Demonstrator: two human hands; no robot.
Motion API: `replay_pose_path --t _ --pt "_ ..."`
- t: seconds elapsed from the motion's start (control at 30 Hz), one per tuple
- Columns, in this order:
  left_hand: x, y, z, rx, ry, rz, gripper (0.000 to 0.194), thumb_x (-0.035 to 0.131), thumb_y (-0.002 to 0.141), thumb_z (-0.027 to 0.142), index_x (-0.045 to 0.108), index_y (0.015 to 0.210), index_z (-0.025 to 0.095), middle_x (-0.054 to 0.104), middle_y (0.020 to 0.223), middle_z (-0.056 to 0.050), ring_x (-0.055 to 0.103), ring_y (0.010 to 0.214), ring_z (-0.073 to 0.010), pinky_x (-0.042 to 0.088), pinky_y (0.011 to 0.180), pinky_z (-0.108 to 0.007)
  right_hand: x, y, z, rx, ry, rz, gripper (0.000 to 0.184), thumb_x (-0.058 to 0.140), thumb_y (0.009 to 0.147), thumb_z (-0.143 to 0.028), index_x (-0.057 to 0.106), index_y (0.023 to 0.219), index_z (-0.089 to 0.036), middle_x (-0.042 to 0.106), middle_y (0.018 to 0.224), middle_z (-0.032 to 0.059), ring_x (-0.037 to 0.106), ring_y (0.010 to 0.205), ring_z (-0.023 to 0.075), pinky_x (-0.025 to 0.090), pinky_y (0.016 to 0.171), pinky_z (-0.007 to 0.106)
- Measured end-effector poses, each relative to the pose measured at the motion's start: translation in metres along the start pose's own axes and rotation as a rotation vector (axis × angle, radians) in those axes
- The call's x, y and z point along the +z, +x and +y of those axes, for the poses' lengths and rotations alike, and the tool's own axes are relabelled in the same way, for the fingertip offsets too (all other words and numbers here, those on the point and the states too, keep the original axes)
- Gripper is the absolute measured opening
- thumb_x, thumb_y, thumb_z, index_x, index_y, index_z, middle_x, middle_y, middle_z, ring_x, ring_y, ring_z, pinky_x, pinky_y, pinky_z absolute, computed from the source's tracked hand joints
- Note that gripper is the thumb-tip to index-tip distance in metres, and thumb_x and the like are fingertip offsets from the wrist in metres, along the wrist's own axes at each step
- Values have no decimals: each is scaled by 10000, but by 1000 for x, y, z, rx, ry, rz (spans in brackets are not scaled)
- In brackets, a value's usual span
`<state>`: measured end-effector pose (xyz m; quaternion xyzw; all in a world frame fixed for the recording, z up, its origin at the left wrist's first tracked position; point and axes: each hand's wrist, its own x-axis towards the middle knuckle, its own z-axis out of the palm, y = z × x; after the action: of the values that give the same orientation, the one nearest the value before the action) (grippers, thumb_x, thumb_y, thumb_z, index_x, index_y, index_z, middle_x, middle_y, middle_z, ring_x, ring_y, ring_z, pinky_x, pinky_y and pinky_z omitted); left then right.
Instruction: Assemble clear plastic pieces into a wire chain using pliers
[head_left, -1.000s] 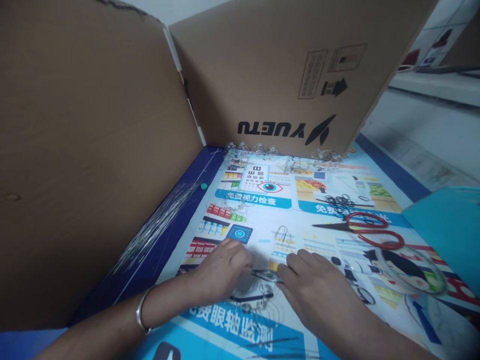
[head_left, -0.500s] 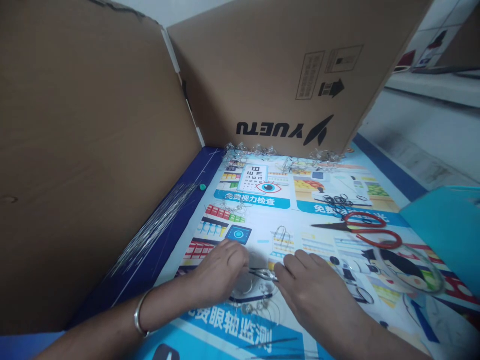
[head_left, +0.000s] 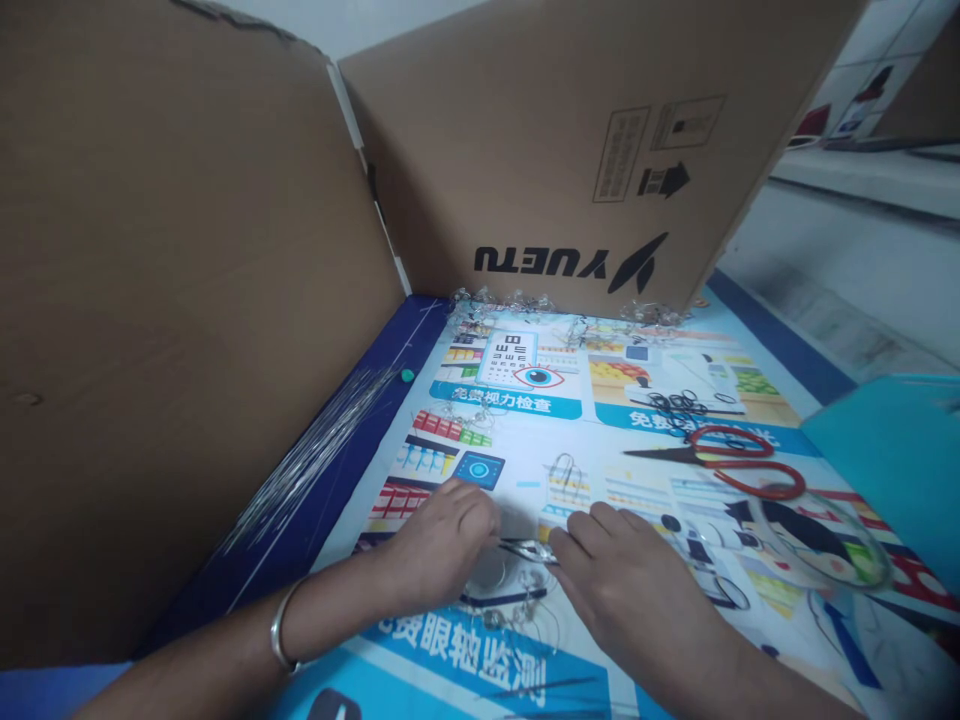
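My right hand is closed around a small pair of metal pliers, whose handles are hidden in the palm. The jaws point left and reach the fingertips of my left hand. Those left fingers are pinched together by the jaw tips, and what they hold is hidden. Just below them shows a thin wire loop. Under both hands, more fine wire rings with small clear pieces lie on the printed sheet. My left wrist wears a silver bangle.
Red-handled scissors lie at the right beside black rings and a round clear dish or roll. Straight wires lie along the left cardboard wall. Wire pieces line the back cardboard. A teal panel stands right.
Both hands stay nearly in place, with the pliers' jaws still at the left fingertips. The pliers have turned slightly, and the view has shifted a little.
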<state>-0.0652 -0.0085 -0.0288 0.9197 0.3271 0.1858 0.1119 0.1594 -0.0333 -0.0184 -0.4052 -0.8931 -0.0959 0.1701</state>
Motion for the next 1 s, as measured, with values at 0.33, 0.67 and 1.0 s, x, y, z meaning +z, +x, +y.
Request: replay_pose_path --t 0.33,0.67,1.0 --pt "-5 2 3 31 17 12 124 387 828 77 467 793 164 567 788 -43 501 748 -174 356 702 -316 1 -1 2 -6 37 -13 63 617 750 -164 572 776 -199 545 692 2 436 676 164 242 601 311" --pt "-4 1 1 43 -11 24 119 397 825 76 466 790 167 576 793 -40 511 751 -173 362 710 -315 -8 4 5 55 162 -50 62 646 731 -193 586 728 -211 564 683 -11 466 659 153 263 599 283" --pt "-2 0 -1 42 -95 105 101 412 857 80 443 828 172 588 852 -37 514 787 -162 370 735 -318 -17 8 7 99 186 -42 62 655 707 -195 599 719 -217 564 695 1 468 669 160 271 616 281"
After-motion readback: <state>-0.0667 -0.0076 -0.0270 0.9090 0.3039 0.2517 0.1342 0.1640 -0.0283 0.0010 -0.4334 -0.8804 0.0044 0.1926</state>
